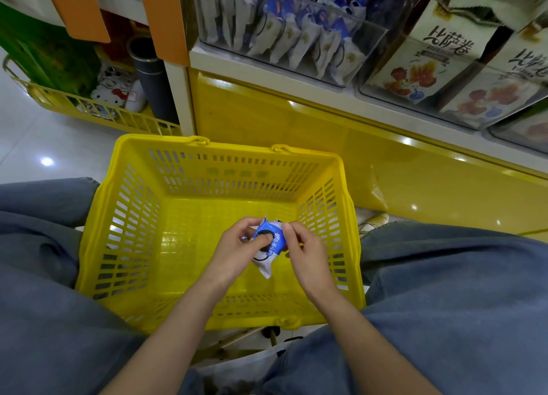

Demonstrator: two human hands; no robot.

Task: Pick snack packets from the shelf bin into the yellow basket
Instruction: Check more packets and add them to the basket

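Note:
A blue and white snack packet (pixel 270 246) is held above the inside of the yellow basket (pixel 139 193), which stands on the floor between my knees. My left hand (pixel 237 246) pinches the packet's left side with thumb and fingers. My right hand (pixel 305 249) pinches its right edge. No other packet shows on the basket floor around my hands. The clear shelf bin (pixel 284 30) above the basket is packed with several more blue and white packets standing on end.
A second clear bin (pixel 462 77) of white cartons with orange pictures sits to the right on the shelf. A glossy yellow shelf base (pixel 326 133) rises behind the basket. Another yellow basket (pixel 89 110) with goods stands at far left on the tiled floor.

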